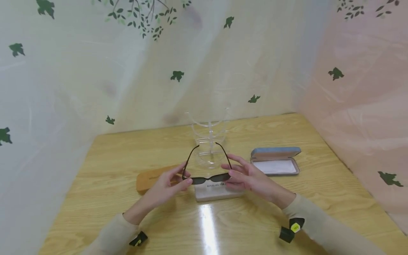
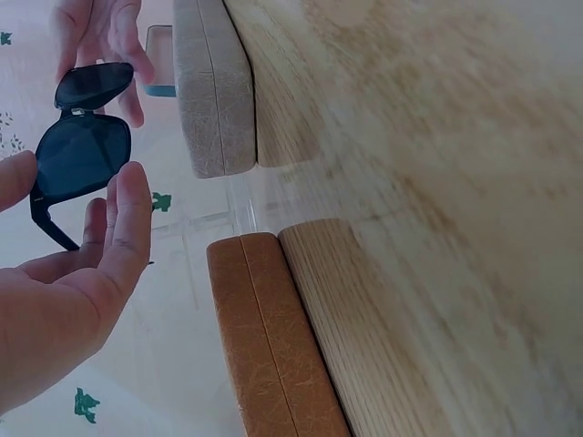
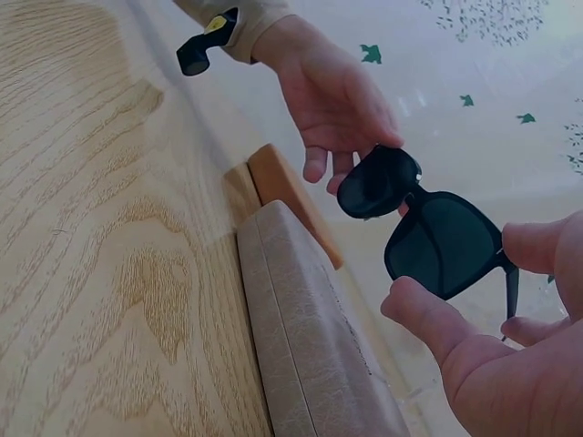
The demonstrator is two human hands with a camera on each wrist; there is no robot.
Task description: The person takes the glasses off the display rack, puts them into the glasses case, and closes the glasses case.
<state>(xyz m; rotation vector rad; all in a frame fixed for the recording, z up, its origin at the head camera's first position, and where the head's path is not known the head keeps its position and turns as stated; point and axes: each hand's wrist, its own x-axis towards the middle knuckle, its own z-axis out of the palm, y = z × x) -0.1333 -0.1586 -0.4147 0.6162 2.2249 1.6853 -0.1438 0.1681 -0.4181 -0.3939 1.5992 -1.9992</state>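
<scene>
Dark sunglasses [image 1: 220,177] are held up between both hands, their temples unfolded and pointing away toward the back of the table. My left hand [image 1: 169,184] pinches the left end of the frame with thumb and fingers. At the opposite end, my right hand [image 1: 247,175] grips the frame by the right lens and hinge. Both dark lenses [image 2: 84,157] show in the left wrist view, and the same sunglasses [image 3: 444,244] appear in the right wrist view. Below them lies a closed pale glasses case [image 1: 210,194] with printed lettering, partly covered by the sunglasses and right hand.
A closed orange-brown case [image 1: 148,180] lies left, partly behind the left hand. To the right stands an open blue case [image 1: 275,152] with a white cloth [image 1: 275,166] inside. A clear tiered display stand [image 1: 210,132] rises behind the sunglasses, near the patterned curtain [image 1: 204,53].
</scene>
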